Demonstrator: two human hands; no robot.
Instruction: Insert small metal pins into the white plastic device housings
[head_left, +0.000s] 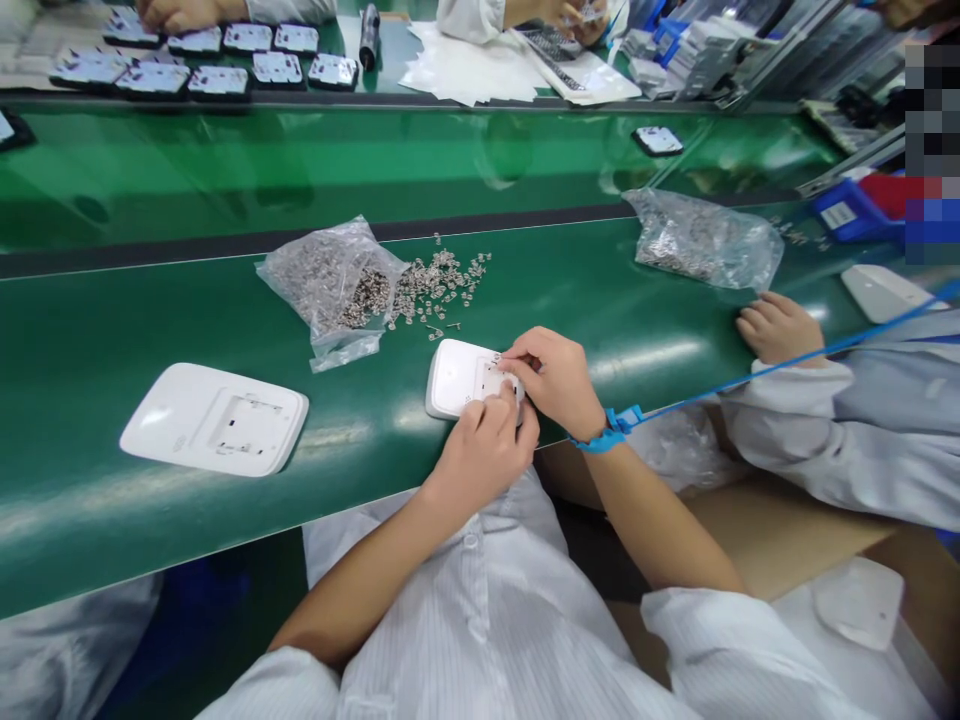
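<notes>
Two hands worked on one white plastic housing [459,376] at the near edge of the green belt [150,320]. The left hand [486,448] covered the housing's near right corner, fingers curled and pressed against it. The right hand [553,378] came over from the right, fingertips pinched narrow at the recessed panel; they probably held one of the small metal parts, but the view was too coarse to confirm. A blue wrist strap [606,432] sat on the right wrist.

Housing lay flat, underside up (the recess showed). Long axis ran roughly left to right, tilted slightly; its rounded free end pointed left, towards a second, larger white housing [215,418] lying well apart.

Risks, as judged:
- A small part could slip from the pinch, since the fingertips hid the seat; it would likely roll off the near belt edge into the lap.
- Loose metal parts [439,285] were spilled from the open clear bag [330,285] just behind the housing. A sweep of the right hand could scatter them.
- Downward pressure near the belt edge could tip or slide the housing, since only one corner was pinned.

A co-worker's hand [776,325] rested on the belt to the right, near a second bag [705,240].
</notes>
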